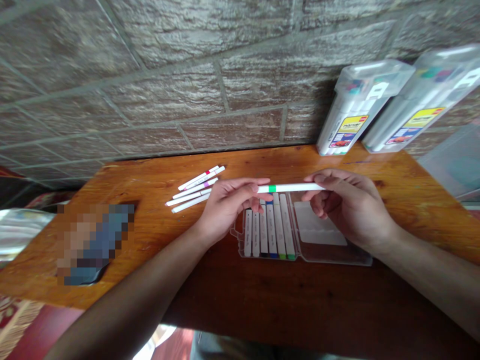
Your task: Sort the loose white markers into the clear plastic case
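Observation:
A white marker with a green band (pixel 291 188) is held level between my two hands. My left hand (pixel 234 200) pinches its left end, and my right hand (pixel 347 202) grips the right end between thumb and fingers. Below them a clear plastic marker case (pixel 333 259) lies open on the table, partly hidden by my hands. Several white markers (pixel 273 232) stand side by side in its left half; a pale sheet (pixel 318 225) shows in the right half. Left of my left hand, several loose white markers (pixel 191 192) lie in a small group.
Two clear boxes of markers, one nearer (pixel 347 110) and one farther right (pixel 420 105), stand at the back right against the stone-patterned wall (pixel 180 75). A dark, pixelated flat object (pixel 97 245) lies on the left of the wooden table (pixel 150 235).

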`<state>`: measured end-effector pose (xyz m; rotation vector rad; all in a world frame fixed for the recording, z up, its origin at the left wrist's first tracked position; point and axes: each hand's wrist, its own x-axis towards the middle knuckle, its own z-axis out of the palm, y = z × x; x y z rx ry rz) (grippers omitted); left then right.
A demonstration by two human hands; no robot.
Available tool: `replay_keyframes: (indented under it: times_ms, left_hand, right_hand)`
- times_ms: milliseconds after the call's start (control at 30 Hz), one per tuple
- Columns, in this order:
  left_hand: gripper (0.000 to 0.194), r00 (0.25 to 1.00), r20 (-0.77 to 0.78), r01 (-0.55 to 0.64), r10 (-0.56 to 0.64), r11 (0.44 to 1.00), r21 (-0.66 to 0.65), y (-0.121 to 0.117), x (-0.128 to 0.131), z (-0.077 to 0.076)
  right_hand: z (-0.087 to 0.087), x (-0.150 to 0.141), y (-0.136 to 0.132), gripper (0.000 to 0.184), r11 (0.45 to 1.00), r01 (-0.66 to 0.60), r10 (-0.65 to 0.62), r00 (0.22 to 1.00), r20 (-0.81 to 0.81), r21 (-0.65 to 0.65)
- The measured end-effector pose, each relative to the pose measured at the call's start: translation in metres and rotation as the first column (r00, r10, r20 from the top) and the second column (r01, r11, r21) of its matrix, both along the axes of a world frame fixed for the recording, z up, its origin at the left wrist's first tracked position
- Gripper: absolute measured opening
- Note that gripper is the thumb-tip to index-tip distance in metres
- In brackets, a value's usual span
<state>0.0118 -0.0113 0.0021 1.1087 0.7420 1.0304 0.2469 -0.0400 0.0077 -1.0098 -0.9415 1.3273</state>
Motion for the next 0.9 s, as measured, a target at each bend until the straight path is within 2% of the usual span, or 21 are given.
replay_keyframes:
  times_ms: [133,233,333,633,900]
  left_hand:
    - [0.023,0.994,-0.101,-0.025,0.033,0.997,0.078,0.0008,-0.0008,-0.0029]
    - [0.022,0.987,-0.154,-0.022,0.044,0.990,0.137,0.0008,-0.0001,-0.0023]
    - [0.022,0.982,-0.183,-0.005,0.036,0.986,0.168,0.0008,0.0014,-0.0004]
    - [0.023,0.966,-0.258,0.026,0.028,0.978,0.205,-0.0009,0.0026,0.0013]
    - [0.022,0.978,-0.209,0.037,0.021,0.961,0.273,-0.0018,0.0054,-0.0028]
  right_hand:
    - [-0.0043,0.0012,-0.0027,0.011,0.991,-0.032,0.013,0.990,0.142,0.127]
    - [-0.0030,0.0004,-0.0056,0.011,0.975,-0.102,0.037,0.950,0.310,0.195]
    - [-0.0014,-0.0010,-0.0076,0.007,0.957,-0.154,0.042,0.912,0.408,0.246]
    - [-0.0029,-0.0036,-0.0075,0.004,0.940,-0.147,-0.038,0.851,0.524,0.307]
    - [-0.0043,-0.0049,-0.0102,0.007,0.931,-0.158,-0.053,0.834,0.549,0.330]
